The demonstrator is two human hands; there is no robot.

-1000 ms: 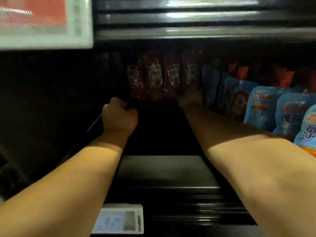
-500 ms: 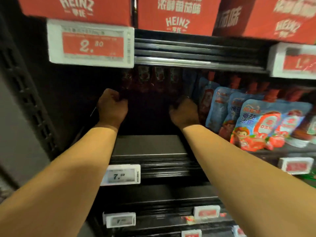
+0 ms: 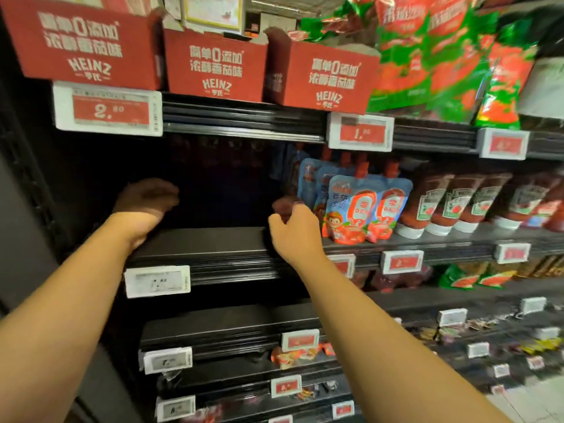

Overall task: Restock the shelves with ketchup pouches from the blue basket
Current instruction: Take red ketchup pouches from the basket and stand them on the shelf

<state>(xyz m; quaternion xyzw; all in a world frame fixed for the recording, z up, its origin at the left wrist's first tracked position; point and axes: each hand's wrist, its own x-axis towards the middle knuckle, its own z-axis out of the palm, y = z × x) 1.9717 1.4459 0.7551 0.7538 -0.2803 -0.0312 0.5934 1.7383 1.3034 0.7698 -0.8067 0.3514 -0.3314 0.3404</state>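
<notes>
Both hands, left (image 3: pixel 146 195) and right (image 3: pixel 294 227), reach over the shelf (image 3: pixel 213 239), fingers loosely curled, holding nothing

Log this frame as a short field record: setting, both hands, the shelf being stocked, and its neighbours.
setting: shop shelving seen from a head camera
left hand: inside the dark shelf bay, fingers curled, nothing visibly held
right hand: at the shelf front edge, fingers loosely curled, nothing visibly held
target shelf: front part bare; back too dark to read
right neighbours: blue spouted pouches, then upside-down ketchup bottles
above: red Heinz cartons
blue basket: not in view
</notes>
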